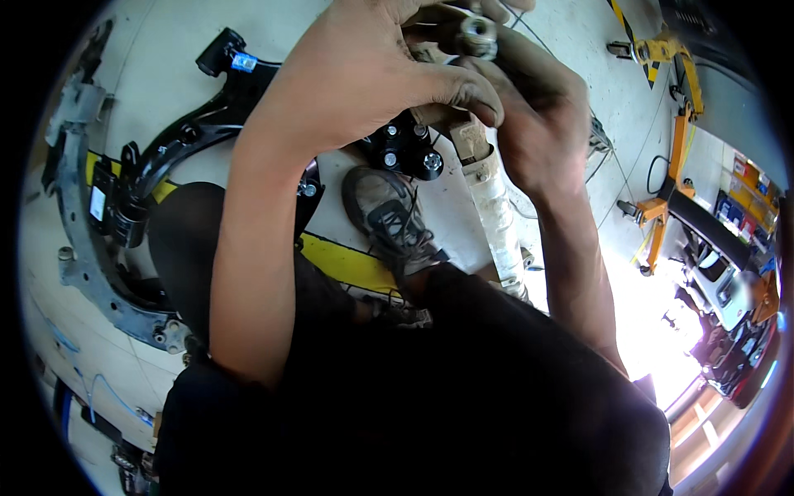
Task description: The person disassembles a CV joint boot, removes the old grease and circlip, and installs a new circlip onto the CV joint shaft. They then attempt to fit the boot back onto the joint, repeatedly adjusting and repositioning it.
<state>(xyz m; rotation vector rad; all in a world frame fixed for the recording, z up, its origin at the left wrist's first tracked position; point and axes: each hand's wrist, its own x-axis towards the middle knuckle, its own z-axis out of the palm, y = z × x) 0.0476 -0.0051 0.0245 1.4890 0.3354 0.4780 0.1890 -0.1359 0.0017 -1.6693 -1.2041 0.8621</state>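
Note:
Both of my hands meet at the top middle, high over the floor. My right hand (542,124) is curled round a small grey metal piece with a round hole (479,37), whose ringed end shows between the fingers. From the other side, my left hand (356,78) reaches in, thumb and fingers closed in towards it; what they grip is hidden. Grey dirt marks the fingertips. Below the hands, a worn pale metal tube (496,223) with a brownish squared end slants down past my shoe. Behind my left wrist lies a black control arm (194,128) with a blue label.
A curved grey metal subframe (91,240) lies along the left side. Black parts with silver bolts (405,153) sit beyond my shoe (389,215). Yellow floor marking (343,264) runs beneath my legs. Orange lift arms (678,157) stand at right. A blue hose (116,393) lies lower left.

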